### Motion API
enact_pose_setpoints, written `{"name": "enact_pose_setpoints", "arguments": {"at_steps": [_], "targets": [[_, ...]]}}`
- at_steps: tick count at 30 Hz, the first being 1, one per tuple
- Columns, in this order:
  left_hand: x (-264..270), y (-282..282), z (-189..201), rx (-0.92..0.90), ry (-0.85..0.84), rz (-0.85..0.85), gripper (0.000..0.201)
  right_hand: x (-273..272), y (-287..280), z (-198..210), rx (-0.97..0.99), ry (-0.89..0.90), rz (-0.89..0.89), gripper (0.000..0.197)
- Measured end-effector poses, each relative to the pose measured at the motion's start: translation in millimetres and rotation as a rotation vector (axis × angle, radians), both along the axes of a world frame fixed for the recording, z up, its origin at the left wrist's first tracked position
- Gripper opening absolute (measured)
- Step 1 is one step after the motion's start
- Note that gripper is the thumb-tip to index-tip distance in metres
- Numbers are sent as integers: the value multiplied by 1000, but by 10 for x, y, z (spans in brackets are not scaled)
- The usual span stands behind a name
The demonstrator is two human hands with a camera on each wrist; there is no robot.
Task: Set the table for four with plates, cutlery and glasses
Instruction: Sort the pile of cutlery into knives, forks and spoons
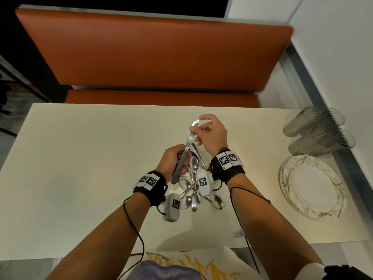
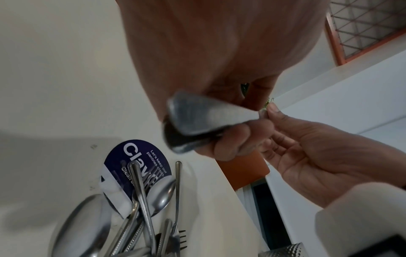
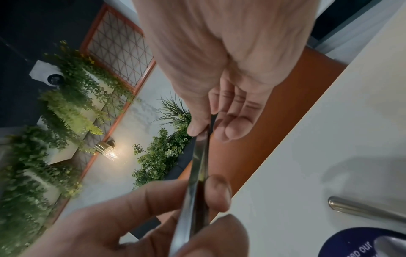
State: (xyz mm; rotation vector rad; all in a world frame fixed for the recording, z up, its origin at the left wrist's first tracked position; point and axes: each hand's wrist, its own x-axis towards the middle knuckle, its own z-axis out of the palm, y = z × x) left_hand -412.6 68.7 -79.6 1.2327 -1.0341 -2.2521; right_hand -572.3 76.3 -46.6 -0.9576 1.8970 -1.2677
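Above the cream table [image 1: 80, 158] I hold steel table knives [image 1: 186, 150] with both hands; the left wrist view shows two handle ends [image 2: 193, 118] stacked together. My left hand [image 1: 178, 161] grips the handles, fingers curled round them. My right hand [image 1: 196, 127] pinches one blade near its tip between thumb and fingers [image 3: 197, 128]. Below the hands lies a loose pile of spoons and forks [image 1: 191, 190]. A stack of white plates [image 1: 310, 186] with gold lines and several stacked smoky glasses [image 1: 316, 130] wait at the right edge.
A round dark-blue sticker [image 2: 136, 156] lies on the table partly under the cutlery [image 2: 140, 217]. An orange bench [image 1: 151, 53] runs along the far side. A white wall and grey rail [image 1: 323, 98] close off the right.
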Motion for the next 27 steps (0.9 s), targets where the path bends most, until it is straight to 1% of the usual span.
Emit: {"name": "enact_pose_setpoints", "arguments": {"at_steps": [2, 5, 7, 12, 13, 15, 17, 19, 23, 27], "targets": [[12, -13, 4, 6, -7, -2, 38, -14, -5, 20, -18, -12, 37, 40], [43, -33, -18, 11, -26, -3, 37, -27, -6, 58, -20, 0, 75, 24], [70, -57, -37, 2, -42, -9, 37, -46, -14, 66, -10, -3, 92, 17], [148, -134, -78, 33, -42, -65, 46, -102, -22, 67, 18, -11, 134, 13], [173, -138, -98, 30, -67, -82, 47, -105, -21, 64, 11, -12, 127, 13], [236, -127, -167, 15, -193, -129, 50, -104, -23, 59, -3, -1, 105, 13], [299, -110, -256, 39, -302, -153, 51, -82, -27, 54, -8, 17, 99, 13], [322, -116, -325, 86, -318, -139, 48, -42, -25, 51, -10, 43, 108, 12], [307, -136, -342, 143, -343, -113, 35, 25, -11, 28, -28, 103, 127, 7], [320, -139, -327, 197, -338, -125, 31, 16, -7, 18, 0, 102, 173, 6]]}}
